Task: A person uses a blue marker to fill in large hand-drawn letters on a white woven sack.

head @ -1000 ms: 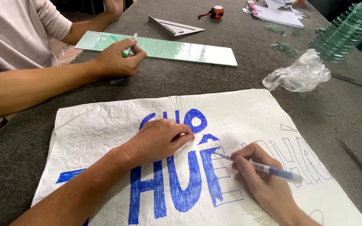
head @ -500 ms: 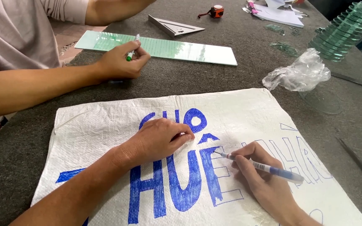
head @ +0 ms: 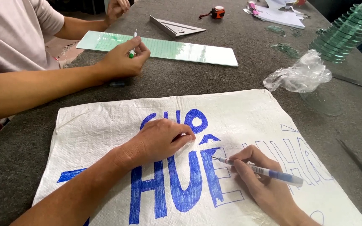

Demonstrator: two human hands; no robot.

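Note:
A white woven sack (head: 105,125) lies flat on the grey table, with large blue letters drawn on it, some filled in and some only outlined. My left hand (head: 160,140) rests fisted on the sack over the upper letters, pressing it flat. My right hand (head: 265,184) grips a blue pen (head: 260,170) whose tip touches the edge of a partly filled letter.
Another person's hand (head: 122,60) at upper left holds a green marker above a long glass strip (head: 168,48). Farther back lie a metal triangle square (head: 177,27), a tape measure (head: 218,11) and papers (head: 279,16). A crumpled plastic bag (head: 300,75) and stacked glass discs (head: 344,33) sit right.
The other person's hand with the green marker has shifted slightly over the glass strip. My own hands and the pen have stayed almost in place.

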